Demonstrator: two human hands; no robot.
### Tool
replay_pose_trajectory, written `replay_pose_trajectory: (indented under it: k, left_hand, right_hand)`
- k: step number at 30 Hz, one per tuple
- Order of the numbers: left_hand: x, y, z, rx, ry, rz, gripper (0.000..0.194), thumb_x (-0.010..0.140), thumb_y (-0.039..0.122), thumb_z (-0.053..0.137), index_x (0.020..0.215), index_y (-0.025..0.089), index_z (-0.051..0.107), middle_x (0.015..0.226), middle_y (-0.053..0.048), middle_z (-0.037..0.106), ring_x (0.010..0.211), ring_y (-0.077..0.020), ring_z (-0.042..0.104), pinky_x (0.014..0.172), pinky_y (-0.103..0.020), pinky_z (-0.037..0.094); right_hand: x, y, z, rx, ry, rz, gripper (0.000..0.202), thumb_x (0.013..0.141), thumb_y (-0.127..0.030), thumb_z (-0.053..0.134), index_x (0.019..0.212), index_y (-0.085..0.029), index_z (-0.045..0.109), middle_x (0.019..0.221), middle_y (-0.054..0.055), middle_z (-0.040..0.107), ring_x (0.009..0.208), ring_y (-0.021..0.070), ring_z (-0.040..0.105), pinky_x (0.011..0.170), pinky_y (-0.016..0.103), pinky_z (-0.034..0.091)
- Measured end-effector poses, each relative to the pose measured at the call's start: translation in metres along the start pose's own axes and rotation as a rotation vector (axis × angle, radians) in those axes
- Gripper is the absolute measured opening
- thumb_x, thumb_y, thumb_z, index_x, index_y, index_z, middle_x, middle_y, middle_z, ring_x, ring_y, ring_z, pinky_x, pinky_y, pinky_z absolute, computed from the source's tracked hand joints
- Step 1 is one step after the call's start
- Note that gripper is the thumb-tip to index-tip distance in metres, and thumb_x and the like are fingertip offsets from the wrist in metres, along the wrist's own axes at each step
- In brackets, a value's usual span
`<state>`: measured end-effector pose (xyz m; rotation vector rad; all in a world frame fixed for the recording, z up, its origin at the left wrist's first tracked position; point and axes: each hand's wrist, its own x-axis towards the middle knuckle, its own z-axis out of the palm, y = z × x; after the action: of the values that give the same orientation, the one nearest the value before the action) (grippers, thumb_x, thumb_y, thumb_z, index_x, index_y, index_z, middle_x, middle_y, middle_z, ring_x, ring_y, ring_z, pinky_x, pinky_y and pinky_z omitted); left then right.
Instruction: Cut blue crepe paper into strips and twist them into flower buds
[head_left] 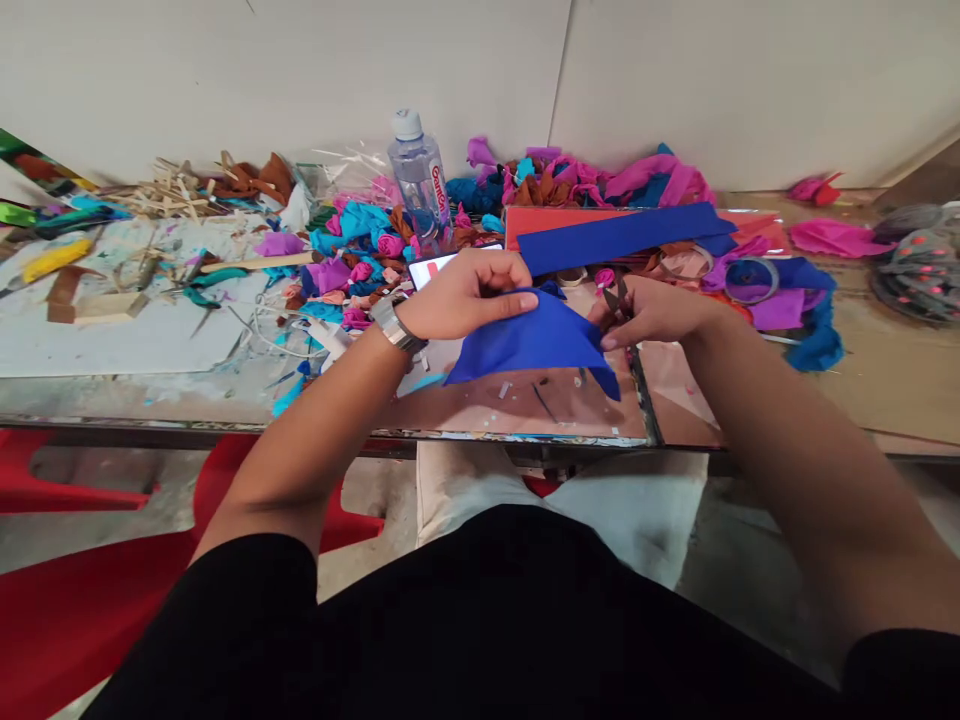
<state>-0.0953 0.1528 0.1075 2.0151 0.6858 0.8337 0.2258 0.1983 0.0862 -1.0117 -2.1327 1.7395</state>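
Between thumb and fingers, my left hand (480,292) pinches the upper edge of a piece of blue crepe paper (525,340), which hangs in front of me over the table. My right hand (649,308) is closed at the paper's right edge. In it is a pair of dark scissors (618,298), mostly hidden by the fingers. Whether the right fingertips also grip the paper, I cannot tell. Behind both hands, a longer folded strip of blue crepe paper (622,237) lies across an orange-red sheet (540,218).
A plastic bottle (420,185) stands at the back, with a lit phone (429,270) near it. Coloured paper scraps (356,232) surround them. Tape rolls (752,280) lie right; green-handled scissors (214,285) and wood sticks (176,190) lie left. Red stools (225,470) stand below the table edge.
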Motion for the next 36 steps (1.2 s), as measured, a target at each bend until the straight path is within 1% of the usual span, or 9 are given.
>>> replay_pose_trajectory:
  k: [5, 8, 11, 16, 21, 24, 27, 32, 36]
  left_hand:
    - [-0.027, 0.006, -0.026, 0.121, -0.136, -0.185, 0.039, 0.092, 0.055, 0.084, 0.099, 0.018, 0.072, 0.067, 0.004, 0.059, 0.056, -0.0077, 0.046, 0.053, -0.02, 0.032]
    - [-0.056, 0.018, -0.039, 0.221, -0.241, -0.303, 0.034, 0.091, 0.05, 0.083, 0.097, 0.018, 0.075, 0.071, 0.002, 0.063, 0.062, -0.009, 0.053, 0.057, -0.02, 0.038]
    - [-0.088, 0.031, -0.05, 0.293, -0.292, -0.396, 0.033, 0.094, 0.051, 0.077, 0.088, 0.018, 0.077, 0.077, 0.0, 0.067, 0.067, -0.0106, 0.057, 0.062, -0.021, 0.043]
    - [-0.123, 0.031, -0.069, 0.476, -0.189, -0.533, 0.039, 0.097, 0.058, 0.071, 0.101, 0.02, 0.08, 0.092, -0.003, 0.077, 0.075, -0.0136, 0.064, 0.069, -0.023, 0.047]
    - [-0.119, 0.029, -0.072, 0.866, -0.115, -0.53, 0.038, 0.102, 0.056, 0.064, 0.111, 0.024, 0.081, 0.098, -0.006, 0.081, 0.081, -0.0209, 0.069, 0.077, -0.031, 0.048]
    - [-0.103, 0.034, -0.047, 1.155, -0.077, -0.539, 0.026, 0.102, 0.036, 0.064, 0.119, 0.023, 0.079, 0.112, -0.011, 0.081, 0.1, -0.0303, 0.074, 0.096, -0.043, 0.053]
    - [-0.077, 0.036, 0.001, 1.318, 0.014, -0.416, 0.033, 0.103, 0.034, 0.068, 0.131, 0.02, 0.075, 0.139, -0.018, 0.073, 0.131, -0.0391, 0.066, 0.123, -0.06, 0.041]
    - [-0.026, 0.02, 0.088, 1.157, -0.199, -0.248, 0.058, 0.107, 0.046, 0.064, 0.152, 0.009, 0.061, 0.152, -0.023, 0.066, 0.137, -0.0397, 0.063, 0.119, -0.056, 0.047]
    - [-0.005, -0.002, 0.112, 1.091, -0.184, -0.211, 0.096, 0.101, 0.061, 0.071, 0.169, 0.001, 0.038, 0.172, -0.031, 0.046, 0.152, -0.0443, 0.052, 0.124, -0.059, 0.044]
  right_hand:
    - [-0.009, 0.001, 0.003, 0.036, 0.177, 0.037, 0.046, 0.052, -0.052, 0.108, 0.075, -0.024, 0.079, 0.062, -0.001, 0.067, 0.055, 0.0134, 0.057, 0.048, 0.025, 0.045]
    - [-0.013, 0.004, 0.001, 0.097, 0.179, 0.106, 0.054, 0.048, -0.053, 0.109, 0.08, -0.024, 0.078, 0.071, 0.0, 0.073, 0.063, 0.0165, 0.065, 0.056, 0.028, 0.053]
    - [-0.013, 0.009, -0.004, 0.046, 0.145, 0.159, 0.059, 0.05, -0.058, 0.108, 0.084, -0.021, 0.077, 0.072, 0.001, 0.071, 0.062, 0.0154, 0.062, 0.054, 0.028, 0.047]
    - [0.002, 0.028, -0.005, -0.012, 0.096, 0.187, 0.06, 0.058, -0.066, 0.102, 0.085, -0.021, 0.073, 0.057, -0.007, 0.049, 0.05, 0.0092, 0.038, 0.049, 0.027, 0.028]
    - [0.011, 0.042, -0.004, -0.247, 0.291, 0.127, 0.057, 0.061, -0.072, 0.096, 0.082, -0.023, 0.075, 0.065, -0.002, 0.06, 0.059, 0.0147, 0.049, 0.055, 0.029, 0.034]
    - [0.008, 0.044, -0.006, -0.426, 0.328, 0.086, 0.051, 0.07, -0.072, 0.09, 0.08, -0.023, 0.078, 0.066, 0.001, 0.066, 0.062, 0.0181, 0.055, 0.057, 0.031, 0.036]
    - [0.003, 0.044, -0.008, -0.496, 0.341, 0.067, 0.045, 0.077, -0.069, 0.085, 0.083, -0.024, 0.082, 0.066, 0.002, 0.071, 0.062, 0.0201, 0.058, 0.058, 0.032, 0.037]
    - [0.001, 0.046, -0.006, -0.432, 0.344, 0.045, 0.043, 0.078, -0.066, 0.085, 0.084, -0.023, 0.084, 0.071, 0.002, 0.074, 0.066, 0.0201, 0.059, 0.059, 0.031, 0.039]
    - [-0.001, 0.05, -0.004, -0.065, 0.341, 0.109, 0.045, 0.068, -0.06, 0.098, 0.086, -0.022, 0.081, 0.068, 0.0, 0.069, 0.058, 0.0145, 0.051, 0.052, 0.029, 0.035]
